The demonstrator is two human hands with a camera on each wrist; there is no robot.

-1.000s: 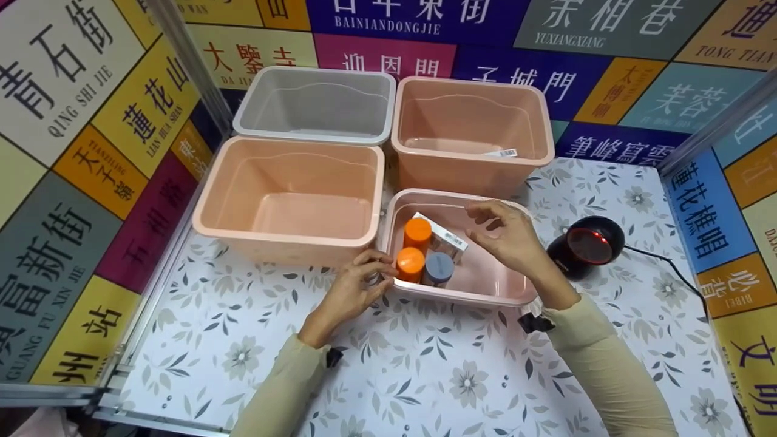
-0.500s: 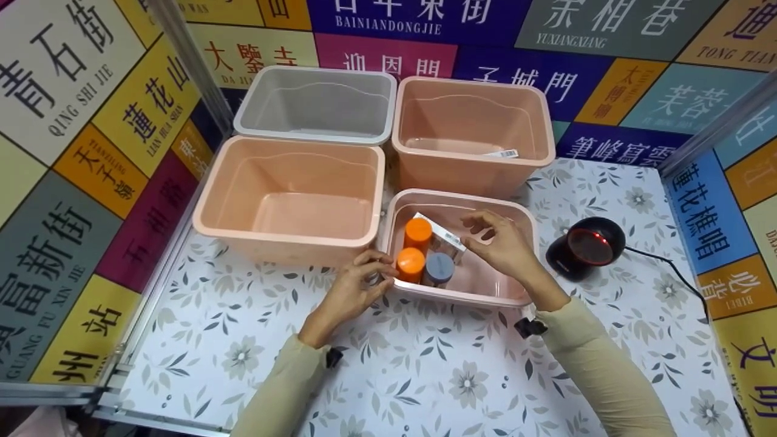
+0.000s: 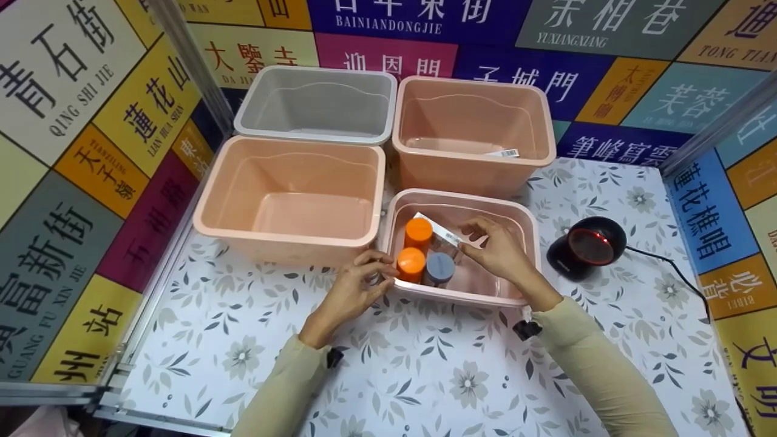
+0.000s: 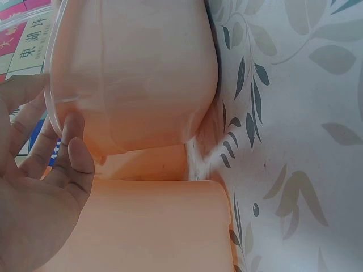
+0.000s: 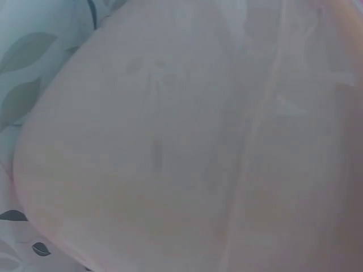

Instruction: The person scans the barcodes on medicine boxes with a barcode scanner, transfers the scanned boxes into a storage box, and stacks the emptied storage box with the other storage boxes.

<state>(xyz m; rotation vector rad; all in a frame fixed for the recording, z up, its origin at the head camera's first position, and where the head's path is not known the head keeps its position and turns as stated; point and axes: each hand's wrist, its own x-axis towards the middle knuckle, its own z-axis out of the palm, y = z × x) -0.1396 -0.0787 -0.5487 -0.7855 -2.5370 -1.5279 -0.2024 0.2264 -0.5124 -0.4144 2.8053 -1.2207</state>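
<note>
My left hand is at the near-left rim of a small pink bin. In the left wrist view its fingers and thumb hold the bin's rim. Inside stand two orange-capped bottles and a grey-capped bottle, beside a white box on edge. My right hand reaches into the bin at the box's right end. Its thumb is by the box, with a gap between thumb and fingers. The right wrist view shows mostly the bin's blurred outer wall, no fingers.
Left of the small bin stands a deep peach bin. Behind are a grey bin and another peach bin with a white labelled item inside. To the right, a black scanner glows red, its cable trailing away.
My right hand has moved left and lower into the small bin, toward the white box. The left hand has kept its place at the rim. The bottles and box have not visibly moved.
</note>
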